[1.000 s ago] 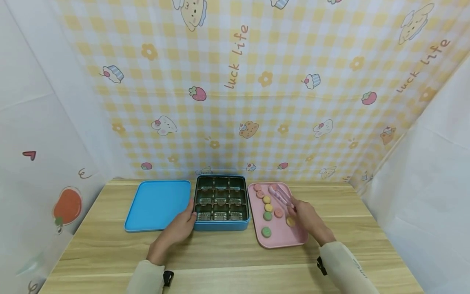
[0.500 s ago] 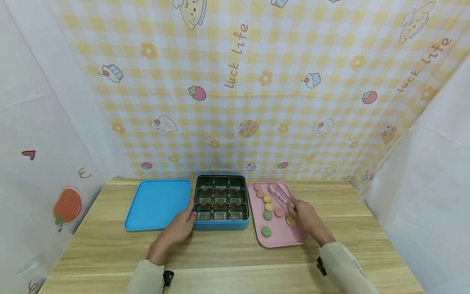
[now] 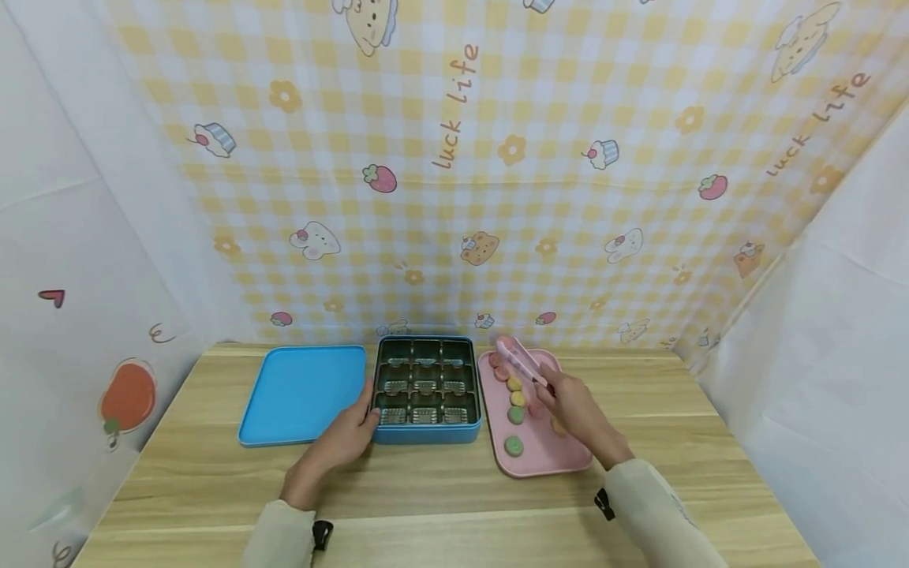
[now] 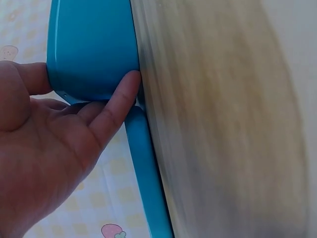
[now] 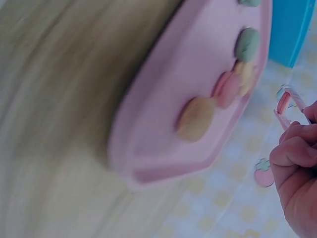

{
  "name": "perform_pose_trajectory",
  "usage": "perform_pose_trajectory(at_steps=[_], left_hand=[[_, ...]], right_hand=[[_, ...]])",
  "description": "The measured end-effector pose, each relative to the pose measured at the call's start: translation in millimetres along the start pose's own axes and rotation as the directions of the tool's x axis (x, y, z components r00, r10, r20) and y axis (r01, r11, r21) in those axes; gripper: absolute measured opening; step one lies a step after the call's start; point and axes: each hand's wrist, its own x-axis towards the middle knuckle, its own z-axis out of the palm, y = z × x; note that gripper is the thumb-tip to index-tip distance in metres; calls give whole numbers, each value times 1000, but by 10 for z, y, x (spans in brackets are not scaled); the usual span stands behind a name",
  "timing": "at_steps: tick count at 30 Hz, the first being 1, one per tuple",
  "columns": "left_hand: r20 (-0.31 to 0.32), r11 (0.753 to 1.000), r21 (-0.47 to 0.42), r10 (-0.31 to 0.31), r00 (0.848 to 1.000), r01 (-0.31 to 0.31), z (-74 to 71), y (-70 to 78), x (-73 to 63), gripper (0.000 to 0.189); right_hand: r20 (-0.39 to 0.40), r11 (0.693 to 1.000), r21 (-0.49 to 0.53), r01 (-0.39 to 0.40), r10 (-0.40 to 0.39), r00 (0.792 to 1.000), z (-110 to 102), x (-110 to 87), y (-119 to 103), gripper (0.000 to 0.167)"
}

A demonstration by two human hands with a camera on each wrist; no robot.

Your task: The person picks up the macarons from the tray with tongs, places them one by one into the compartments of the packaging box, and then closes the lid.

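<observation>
My left hand [image 3: 346, 434] holds the near left corner of a blue tin box [image 3: 428, 434], whose dark insert has several square compartments. In the left wrist view the thumb is at the rim and the other fingers lie along the box side [image 4: 94, 49]. My right hand [image 3: 577, 404] grips pink tongs [image 3: 524, 364] above the far part of a pink tray [image 3: 550, 457]. A pink macaron [image 5: 284, 102] is pinched between the tong tips. Several pink, yellow and green macarons lie on the tray, among them a green macaron [image 3: 514, 446] near its front.
A blue lid [image 3: 304, 394] lies flat on the wooden table [image 3: 412, 505], left of the box. The tray stands close to the right of the box. Behind the table hangs a checked curtain [image 3: 426, 205], with white cloth at both sides.
My right hand has lifted the tongs and the pink macaron off the tray and moved them left, towards the tin box. My left hand stays at the box corner.
</observation>
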Motion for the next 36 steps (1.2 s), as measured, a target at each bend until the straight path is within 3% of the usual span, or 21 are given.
perform_pose_trajectory(at_steps=[6, 10, 14, 23, 29, 36], left_hand=[[8, 1000, 1, 15, 1000, -15, -14, -32, 16, 66], [11, 999, 7, 41, 999, -41, -10, -35, 25, 66], [22, 997, 13, 75, 997, -76, -14, -26, 23, 65], [42, 994, 50, 91, 995, -93, -20, -32, 26, 65], [62, 995, 37, 95, 994, -97, -17, -33, 37, 64], [87, 996, 37, 80, 993, -83, -33, -31, 30, 62]], right_hand=[[-13, 999, 34, 38, -38, 999, 38, 83, -218, 20], [-24, 993, 43, 108, -108, 994, 89, 142, -359, 10], [-20, 987, 41, 157, -156, 988, 146, 200, -498, 12], [54, 987, 5, 160, -160, 986, 354, 319, -772, 9], [100, 982, -15, 186, -184, 978, 476, 380, -921, 46], [158, 984, -5, 179, -176, 972, 561, 410, -1041, 48]])
